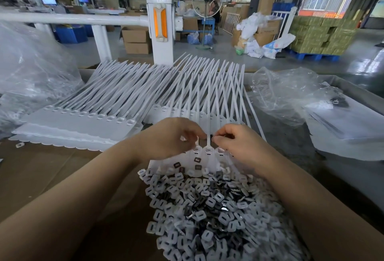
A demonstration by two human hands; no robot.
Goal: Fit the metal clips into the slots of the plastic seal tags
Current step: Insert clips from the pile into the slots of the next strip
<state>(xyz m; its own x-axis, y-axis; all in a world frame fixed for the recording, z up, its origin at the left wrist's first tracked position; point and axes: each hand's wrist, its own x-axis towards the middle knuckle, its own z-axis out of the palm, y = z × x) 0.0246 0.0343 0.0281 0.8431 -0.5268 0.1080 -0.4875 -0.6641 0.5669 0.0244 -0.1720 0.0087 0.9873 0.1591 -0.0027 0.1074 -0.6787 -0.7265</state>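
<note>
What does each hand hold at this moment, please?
Left hand: fingers curled, pinching something small; what it is cannot be told.
Right hand: fingers curled, pinching a small clip at the fingertips, above the seal tags.

2 hands [174, 136] [234, 142]; 1 tag strip [207, 157] under them, 2 tag stacks [83, 123] [187, 111] beyond; clips [207, 208] below hands: too many to count; 2 plastic bags [31, 63] [291, 92]

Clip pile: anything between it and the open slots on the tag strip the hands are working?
Nothing visible. The clip pile lies right against the near edge of the tag strip, and a few loose clips lie on it. Left hand and right hand hover over its slot row, fingers curled.
</note>
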